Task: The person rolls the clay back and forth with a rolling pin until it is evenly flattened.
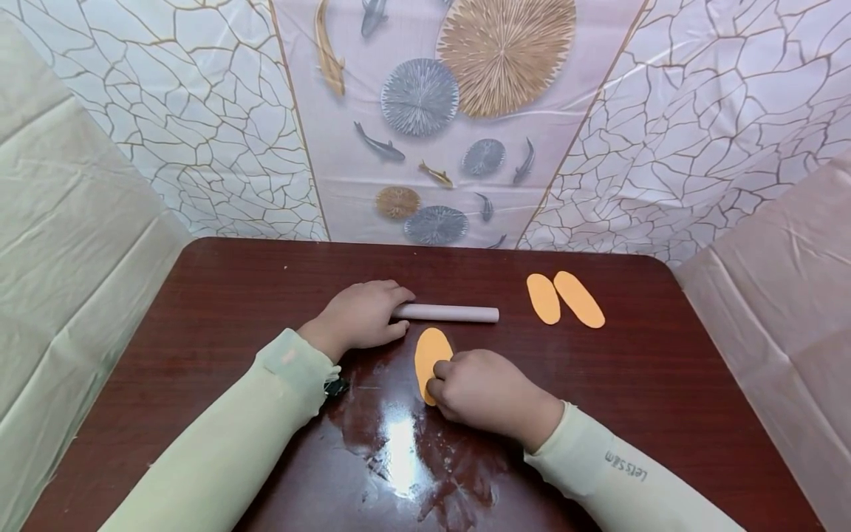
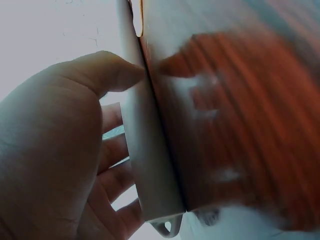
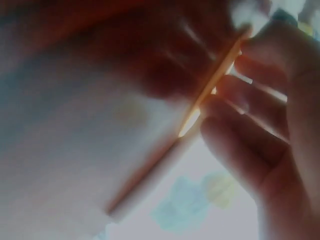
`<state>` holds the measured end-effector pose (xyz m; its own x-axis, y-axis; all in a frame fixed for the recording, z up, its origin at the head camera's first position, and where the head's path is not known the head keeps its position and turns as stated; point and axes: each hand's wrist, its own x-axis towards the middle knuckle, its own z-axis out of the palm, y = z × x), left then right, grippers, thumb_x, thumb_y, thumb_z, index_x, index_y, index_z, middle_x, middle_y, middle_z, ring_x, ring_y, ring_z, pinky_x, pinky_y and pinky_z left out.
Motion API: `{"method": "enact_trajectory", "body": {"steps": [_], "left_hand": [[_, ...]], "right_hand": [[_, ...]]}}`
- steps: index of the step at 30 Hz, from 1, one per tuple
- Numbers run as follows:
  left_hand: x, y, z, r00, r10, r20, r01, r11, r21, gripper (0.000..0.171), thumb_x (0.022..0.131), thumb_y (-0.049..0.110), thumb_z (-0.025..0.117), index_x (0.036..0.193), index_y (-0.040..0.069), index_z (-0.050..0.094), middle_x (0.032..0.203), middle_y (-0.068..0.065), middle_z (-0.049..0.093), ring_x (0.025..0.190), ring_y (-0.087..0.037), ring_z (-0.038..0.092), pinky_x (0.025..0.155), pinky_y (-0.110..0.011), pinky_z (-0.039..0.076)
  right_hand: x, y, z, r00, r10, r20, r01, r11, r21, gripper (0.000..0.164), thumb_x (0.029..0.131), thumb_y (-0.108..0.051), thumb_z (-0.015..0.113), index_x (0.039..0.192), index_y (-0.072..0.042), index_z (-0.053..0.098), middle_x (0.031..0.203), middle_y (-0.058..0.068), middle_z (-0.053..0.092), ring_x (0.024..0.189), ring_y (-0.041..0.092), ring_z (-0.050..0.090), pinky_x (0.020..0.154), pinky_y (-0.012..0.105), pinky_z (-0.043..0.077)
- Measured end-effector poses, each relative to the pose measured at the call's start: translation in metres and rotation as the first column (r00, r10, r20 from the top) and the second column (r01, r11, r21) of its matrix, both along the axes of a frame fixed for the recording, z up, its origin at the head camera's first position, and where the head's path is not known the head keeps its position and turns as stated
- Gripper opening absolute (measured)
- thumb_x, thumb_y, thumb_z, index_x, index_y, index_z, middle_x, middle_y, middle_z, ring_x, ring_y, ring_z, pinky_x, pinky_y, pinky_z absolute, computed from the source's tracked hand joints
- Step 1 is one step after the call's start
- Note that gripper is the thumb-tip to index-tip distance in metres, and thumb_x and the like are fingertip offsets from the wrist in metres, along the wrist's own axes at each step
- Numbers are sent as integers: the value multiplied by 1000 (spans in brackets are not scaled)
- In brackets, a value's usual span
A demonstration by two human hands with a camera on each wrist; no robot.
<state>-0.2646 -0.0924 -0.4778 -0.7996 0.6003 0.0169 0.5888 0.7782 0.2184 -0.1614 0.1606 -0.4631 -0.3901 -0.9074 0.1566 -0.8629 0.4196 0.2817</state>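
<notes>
A smooth white rolling pin [image 1: 459,313] lies across the table, and my left hand [image 1: 364,314] holds its left end. In the left wrist view the thumb [image 2: 117,74] meets one side of the pin [image 2: 147,150] while the fingers lie along the other; a small loop sticks out of the pin's end. Closer to me, a flat orange dough oval [image 1: 432,358] is at my right hand [image 1: 488,391], whose curled fingers pinch its lower right part. The right wrist view shows this oval [image 3: 216,75] nearly edge-on at the fingertips, blurred.
Two more flat orange ovals, a shorter one [image 1: 544,298] and a longer one [image 1: 580,299], lie side by side at the back right. The dark red table [image 1: 233,295] has smears and a bright reflection near its front. Patterned cloth [image 1: 226,111] hangs behind it.
</notes>
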Motion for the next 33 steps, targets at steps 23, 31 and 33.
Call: {"method": "enact_trajectory", "body": {"steps": [23, 31, 33], "left_hand": [[-1, 0, 2, 999, 50, 18, -49, 998, -47, 52, 105, 45, 77, 149, 18, 73, 149, -3, 71, 136, -23, 70, 115, -54, 57], [-2, 0, 0, 998, 56, 18, -55, 997, -54, 52, 105, 45, 77, 148, 18, 74, 150, -3, 71, 137, -23, 70, 116, -54, 57], [-1, 0, 1, 998, 56, 20, -55, 997, -51, 51, 105, 45, 77, 148, 18, 74, 150, -3, 72, 136, -24, 70, 116, -54, 57]], "right_hand": [[18, -14, 0, 994, -52, -98, 63, 991, 116, 18, 100, -20, 80, 84, -24, 75, 75, -5, 60, 56, 13, 55, 50, 33, 48], [18, -22, -2, 987, -56, -153, 72, 993, 96, 21, 97, -16, 79, 81, -26, 71, 71, -5, 59, 53, 13, 51, 48, 30, 43], [17, -22, -2, 988, -59, -140, 73, 992, 101, 19, 96, -16, 79, 82, -26, 72, 72, -5, 60, 54, 14, 51, 48, 31, 44]]}}
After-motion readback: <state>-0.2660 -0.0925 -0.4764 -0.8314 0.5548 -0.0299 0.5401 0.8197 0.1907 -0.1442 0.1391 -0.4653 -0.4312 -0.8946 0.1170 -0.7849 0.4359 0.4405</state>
